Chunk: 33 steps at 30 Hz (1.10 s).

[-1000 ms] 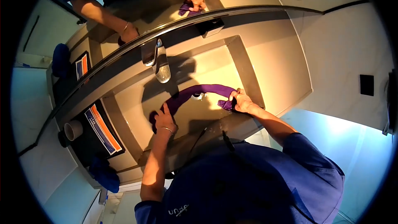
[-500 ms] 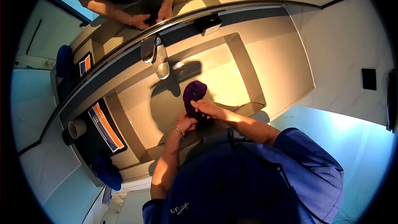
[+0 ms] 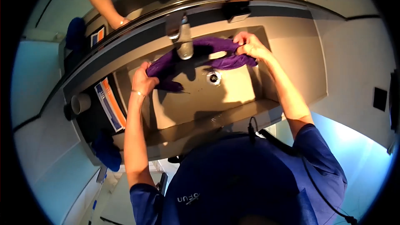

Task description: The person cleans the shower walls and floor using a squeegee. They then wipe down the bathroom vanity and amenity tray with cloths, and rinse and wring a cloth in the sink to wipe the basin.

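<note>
A wet-looking purple cloth (image 3: 166, 63) stretches across the back of the sink (image 3: 225, 100), passing beneath the faucet (image 3: 186, 48). My left hand (image 3: 144, 80) grips its left end, with a loose flap hanging below. At the other end, my right hand (image 3: 251, 46) is closed on the fabric, and a second strip droops back toward the middle. Below the cloth, the round drain (image 3: 213, 78) shows in the basin floor. Part of the cloth is hidden behind the faucet.
Left of the sink, a dark tray (image 3: 89, 121) holds an orange-and-blue printed card (image 3: 111, 106) and a pale cup (image 3: 81, 103). A blue cloth (image 3: 107, 151) hangs at the counter's left corner. A black box (image 3: 238, 13) stands behind the sink, by the mirror's edge (image 3: 200, 0).
Bunched between both hands near the sink's front before, the purple cloth is now spread wide at the back. My hands have moved apart and forward, uncovering the drain.
</note>
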{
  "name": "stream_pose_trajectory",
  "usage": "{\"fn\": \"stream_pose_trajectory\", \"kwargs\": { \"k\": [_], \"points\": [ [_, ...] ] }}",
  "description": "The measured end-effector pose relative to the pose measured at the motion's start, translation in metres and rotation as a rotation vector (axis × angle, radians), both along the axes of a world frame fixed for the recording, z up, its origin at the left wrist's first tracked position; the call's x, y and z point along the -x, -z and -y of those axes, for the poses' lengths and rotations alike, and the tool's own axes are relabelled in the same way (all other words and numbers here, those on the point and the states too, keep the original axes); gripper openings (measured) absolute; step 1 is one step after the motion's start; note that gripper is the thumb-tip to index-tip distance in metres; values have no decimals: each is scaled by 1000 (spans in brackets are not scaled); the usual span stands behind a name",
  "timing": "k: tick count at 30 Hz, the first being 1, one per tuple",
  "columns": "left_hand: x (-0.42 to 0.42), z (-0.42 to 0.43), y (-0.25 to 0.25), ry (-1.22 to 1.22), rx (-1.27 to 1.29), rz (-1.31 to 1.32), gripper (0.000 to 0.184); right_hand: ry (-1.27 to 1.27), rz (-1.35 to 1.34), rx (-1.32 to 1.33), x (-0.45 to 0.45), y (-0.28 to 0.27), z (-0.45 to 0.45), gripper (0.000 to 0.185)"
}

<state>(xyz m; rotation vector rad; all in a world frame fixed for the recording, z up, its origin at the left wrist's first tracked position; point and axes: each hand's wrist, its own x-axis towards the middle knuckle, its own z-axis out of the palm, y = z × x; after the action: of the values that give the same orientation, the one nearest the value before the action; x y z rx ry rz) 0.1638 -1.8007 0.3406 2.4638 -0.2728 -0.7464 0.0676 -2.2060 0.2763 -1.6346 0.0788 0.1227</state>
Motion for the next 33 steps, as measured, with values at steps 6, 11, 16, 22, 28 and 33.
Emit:
{"fn": "stream_pose_trajectory", "kwargs": {
  "k": [6, 11, 16, 22, 28, 33],
  "points": [
    [12, -80, 115, 434, -806, 487, 26, -99, -333, 1189, -18, 33, -71, 45],
    [84, -96, 161, 250, -818, 204, 23, -216, -212, 1103, -17, 38, -101, 44],
    [109, -86, 135, 814, -1049, -319, 53, -299, -95, 1101, -11, 40, -117, 37],
    [128, -88, 120, 494, -963, -532, 35, -359, -24, 1066, -5, 46, -127, 34],
    [133, -76, 128, 617, -773, -489, 26, -342, -57, 1102, -7, 41, -100, 34],
    [147, 28, 131, 504, -472, -511, 29, -182, -87, 1118, 26, 34, -49, 32]
  ]
}}
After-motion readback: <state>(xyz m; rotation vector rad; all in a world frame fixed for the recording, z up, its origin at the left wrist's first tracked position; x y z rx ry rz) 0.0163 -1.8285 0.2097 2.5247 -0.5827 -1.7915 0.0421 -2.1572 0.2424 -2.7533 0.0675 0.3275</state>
